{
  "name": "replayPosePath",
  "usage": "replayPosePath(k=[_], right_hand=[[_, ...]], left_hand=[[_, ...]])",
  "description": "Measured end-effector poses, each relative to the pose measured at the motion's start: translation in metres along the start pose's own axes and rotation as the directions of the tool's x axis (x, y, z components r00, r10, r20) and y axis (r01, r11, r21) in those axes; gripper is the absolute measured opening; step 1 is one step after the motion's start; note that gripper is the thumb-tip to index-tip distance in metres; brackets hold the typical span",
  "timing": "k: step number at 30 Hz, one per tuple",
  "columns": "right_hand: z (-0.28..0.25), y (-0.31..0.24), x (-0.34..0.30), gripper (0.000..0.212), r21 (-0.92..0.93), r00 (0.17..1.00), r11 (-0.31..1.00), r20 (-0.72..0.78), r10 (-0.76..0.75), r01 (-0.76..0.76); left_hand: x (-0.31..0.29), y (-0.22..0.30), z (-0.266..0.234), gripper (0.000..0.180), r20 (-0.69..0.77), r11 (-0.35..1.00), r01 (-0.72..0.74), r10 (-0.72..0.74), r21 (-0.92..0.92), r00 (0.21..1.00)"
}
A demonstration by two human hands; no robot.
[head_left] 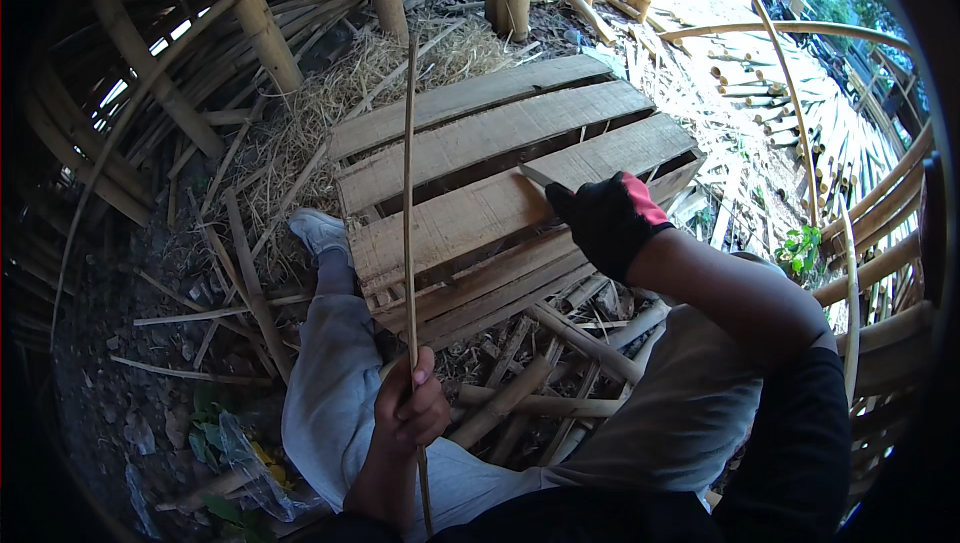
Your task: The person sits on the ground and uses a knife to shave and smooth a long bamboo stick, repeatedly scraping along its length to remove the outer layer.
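Observation:
My bare left hand [412,405] is wrapped round a long, thin bamboo strip [409,193]. The strip rises nearly upright past the near left part of a slatted wooden crate [500,201], and its lower end runs down by my lap. On my right hand [612,221] is a black and red glove, its fingers closed round a knife. Only the pale knife blade [536,176] shows, pointing left over the crate's top boards; the handle is hidden in the glove. Whether the blade touches the wood I cannot tell. Strip and blade are apart.
Dry shavings [280,163] lie beyond the crate, near upright bamboo posts [252,18]. Cut bamboo pieces [590,343] lie between my legs. Stacked bamboo poles [840,143] fill the right side. A clear plastic bag [255,468] sits on the ground at lower left.

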State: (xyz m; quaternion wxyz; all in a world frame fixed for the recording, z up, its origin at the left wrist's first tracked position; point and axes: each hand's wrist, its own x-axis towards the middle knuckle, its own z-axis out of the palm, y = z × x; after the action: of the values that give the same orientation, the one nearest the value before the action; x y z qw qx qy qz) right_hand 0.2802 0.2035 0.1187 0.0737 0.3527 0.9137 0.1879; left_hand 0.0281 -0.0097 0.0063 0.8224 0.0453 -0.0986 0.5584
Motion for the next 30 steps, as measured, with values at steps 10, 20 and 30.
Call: replayPosePath(k=[10, 20, 30], right_hand=[[-0.023, 0.052, 0.005, 0.060, 0.034, 0.930, 0.999, 0.367, 0.010, -0.024], [0.011, 0.123, 0.005, 0.061, 0.450, 0.893, 0.893, 0.407, -0.193, -0.012], [0.008, 0.180, -0.003, 0.038, 0.235, 0.692, 0.667, 0.424, 0.584, -0.707]], left_hand=[[0.004, -0.007, -0.007, 0.033, -0.077, 0.994, 0.072, -0.065, 0.085, 0.995], [0.010, -0.010, -0.010, 0.032, -0.105, 0.983, 0.107, -0.091, 0.148, 0.990], [0.012, -0.017, -0.012, 0.034, -0.125, 0.994, 0.067, -0.056, 0.084, 0.991]])
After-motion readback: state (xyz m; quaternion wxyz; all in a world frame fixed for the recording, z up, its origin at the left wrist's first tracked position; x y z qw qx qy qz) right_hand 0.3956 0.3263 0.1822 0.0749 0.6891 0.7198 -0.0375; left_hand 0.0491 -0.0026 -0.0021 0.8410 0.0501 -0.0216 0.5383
